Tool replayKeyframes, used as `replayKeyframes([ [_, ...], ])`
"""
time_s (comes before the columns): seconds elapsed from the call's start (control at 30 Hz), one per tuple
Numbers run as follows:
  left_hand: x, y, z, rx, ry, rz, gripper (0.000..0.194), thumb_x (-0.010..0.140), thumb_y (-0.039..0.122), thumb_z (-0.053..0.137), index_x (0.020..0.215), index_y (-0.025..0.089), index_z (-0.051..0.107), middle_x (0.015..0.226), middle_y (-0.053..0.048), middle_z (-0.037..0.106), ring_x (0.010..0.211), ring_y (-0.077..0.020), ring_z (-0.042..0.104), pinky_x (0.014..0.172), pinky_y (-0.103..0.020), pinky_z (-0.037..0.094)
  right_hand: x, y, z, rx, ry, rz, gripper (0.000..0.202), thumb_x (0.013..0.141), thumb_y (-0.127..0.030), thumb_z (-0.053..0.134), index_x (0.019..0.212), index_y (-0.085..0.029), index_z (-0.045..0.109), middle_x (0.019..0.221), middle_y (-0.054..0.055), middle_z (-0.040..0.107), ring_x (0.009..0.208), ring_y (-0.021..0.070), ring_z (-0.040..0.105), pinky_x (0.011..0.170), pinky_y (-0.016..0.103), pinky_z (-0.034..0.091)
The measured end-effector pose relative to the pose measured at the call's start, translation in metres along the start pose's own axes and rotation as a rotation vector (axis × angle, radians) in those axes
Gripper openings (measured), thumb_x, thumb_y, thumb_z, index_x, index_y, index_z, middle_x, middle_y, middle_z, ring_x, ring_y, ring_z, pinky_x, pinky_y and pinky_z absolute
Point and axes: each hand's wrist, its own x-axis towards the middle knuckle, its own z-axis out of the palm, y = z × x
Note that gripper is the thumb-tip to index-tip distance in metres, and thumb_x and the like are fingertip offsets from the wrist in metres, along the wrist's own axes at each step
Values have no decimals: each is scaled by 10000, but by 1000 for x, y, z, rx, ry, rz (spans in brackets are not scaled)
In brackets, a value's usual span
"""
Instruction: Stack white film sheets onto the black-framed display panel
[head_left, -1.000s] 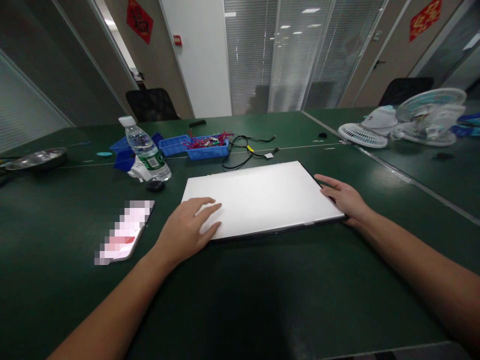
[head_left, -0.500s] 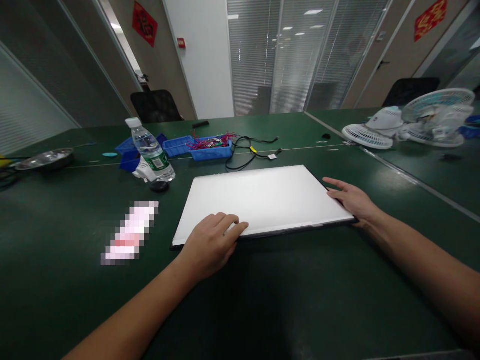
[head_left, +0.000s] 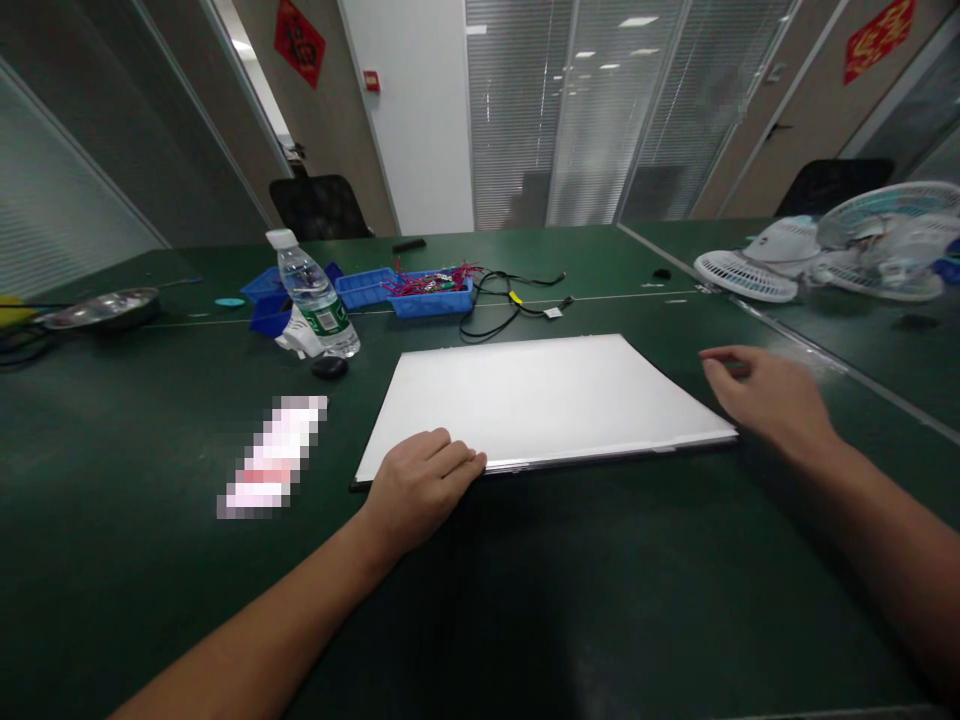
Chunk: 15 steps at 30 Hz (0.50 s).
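Observation:
A white flat panel with a thin dark border lies on the green table, its near edge facing me. My left hand is closed over that near edge, left of its middle, with the fingers bent onto the border. Off the panel's right side, a little above the table, is my right hand. Its thumb and forefinger come together in a pinch, and whether anything thin is between them cannot be made out. At the panel's right side the white surface flares out towards the near corner.
Left of the panel stand a water bottle, a black computer mouse and a pixelated pinkish strip. Behind are a blue tray of red wires and a black cable. White fan parts lie at the far right.
My right hand has left the panel's right edge, moving right and slightly up, its fingers drawn into a pinch. My left hand stays on the near edge, fingers lower. The view has shifted slightly.

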Motion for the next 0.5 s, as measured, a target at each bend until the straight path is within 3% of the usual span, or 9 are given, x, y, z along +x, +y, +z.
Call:
replayKeyframes([
  [0.13, 3, 3, -2, -22, 24, -3, 116, 992, 130, 644, 913, 174, 718, 779, -3, 726, 639, -143, 562, 580, -316, 438, -33, -44, -20, 69, 231, -539, 314, 1035, -402, 544, 1209, -194, 701, 1164, 127, 723, 936, 263, 683, 779, 399, 529],
  [0.2, 4, 4, -3, -33, 45, -2, 105, 989, 127, 648, 929, 173, 721, 780, -4, 731, 637, -141, 567, 578, -314, 437, -57, -75, -17, 130, 255, -881, 296, 991, -356, 646, 1220, -168, 663, 1174, 127, 718, 1038, 262, 686, 884, 406, 556],
  [0.27, 6, 6, -4, -43, 69, -1, 100, 988, 127, 649, 934, 174, 720, 779, -3, 734, 629, -140, 565, 571, -314, 430, -78, -101, -8, 133, 257, -1130, 309, 952, -302, 714, 1202, -133, 647, 1175, 137, 716, 1080, 260, 681, 935, 412, 558],
  [0.37, 11, 14, -7, -76, 95, 11, 76, 978, 129, 671, 935, 173, 714, 776, -2, 736, 621, -137, 558, 564, -309, 419, -100, -117, 1, 59, 282, -1279, 221, 952, -146, 673, 1169, -106, 658, 1167, 141, 720, 1094, 264, 672, 911, 408, 568],
  [0.5, 24, 26, -7, -149, 138, 66, 68, 967, 107, 680, 963, 166, 713, 799, -4, 747, 639, -136, 571, 578, -303, 428, -113, -99, -8, 37, 337, -1282, 216, 961, -50, 591, 1160, -88, 668, 1075, 136, 726, 1058, 257, 675, 885, 397, 581],
])
